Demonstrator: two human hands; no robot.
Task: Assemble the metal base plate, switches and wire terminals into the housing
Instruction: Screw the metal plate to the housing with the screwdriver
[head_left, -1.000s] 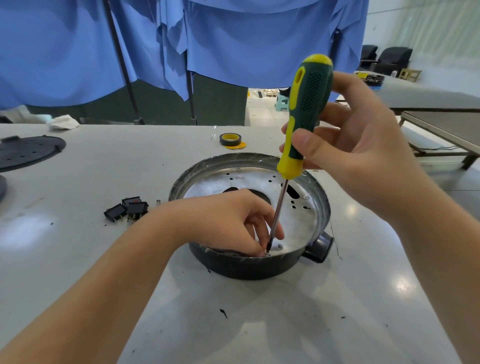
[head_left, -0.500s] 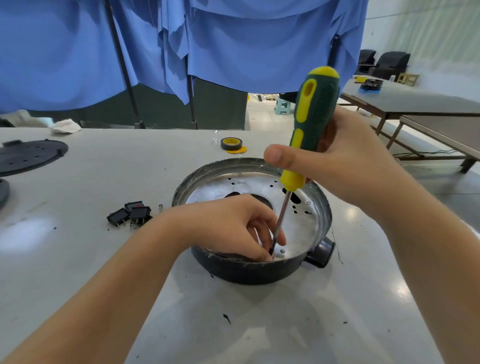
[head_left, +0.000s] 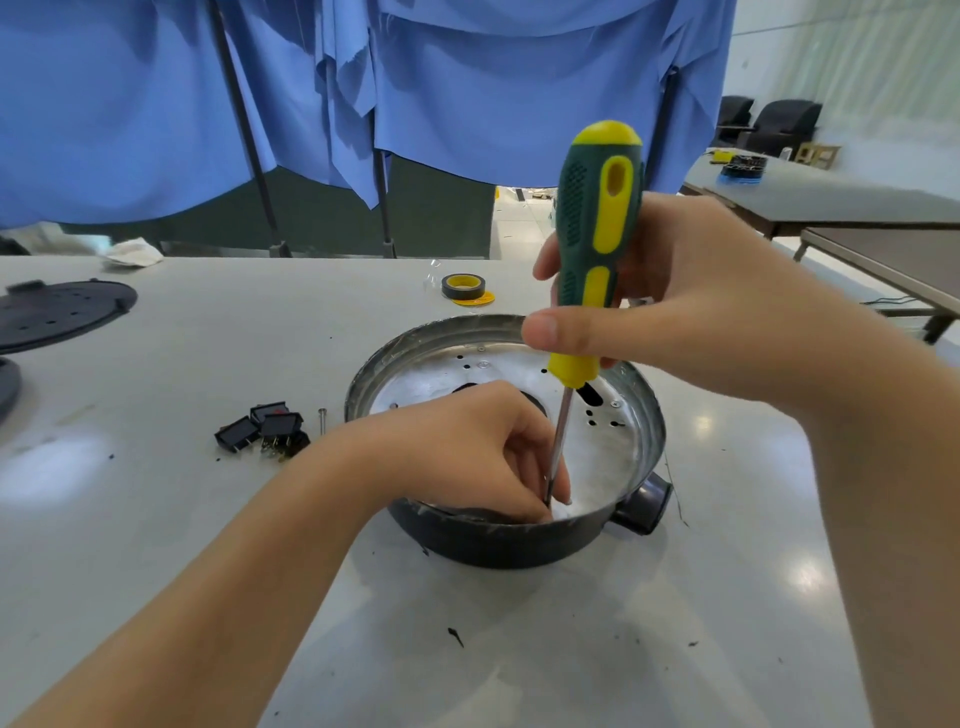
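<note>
A round dark housing sits on the table in front of me, with the shiny metal base plate lying inside it. My right hand grips the green and yellow handle of a screwdriver, held nearly upright. Its tip reaches the plate near the housing's front rim. My left hand is inside the housing, its curled fingers pinching the shaft just above the tip; whatever lies under the tip is hidden. Several black switches lie on the table left of the housing, with a loose screw beside them.
A roll of black and yellow tape lies behind the housing. A dark round lid rests at the far left of the table. Blue cloth hangs behind. Other tables stand at the right.
My right hand has turned on the handle, thumb now across its lower part, and the screwdriver stands more upright. My left hand stays at the tip.
</note>
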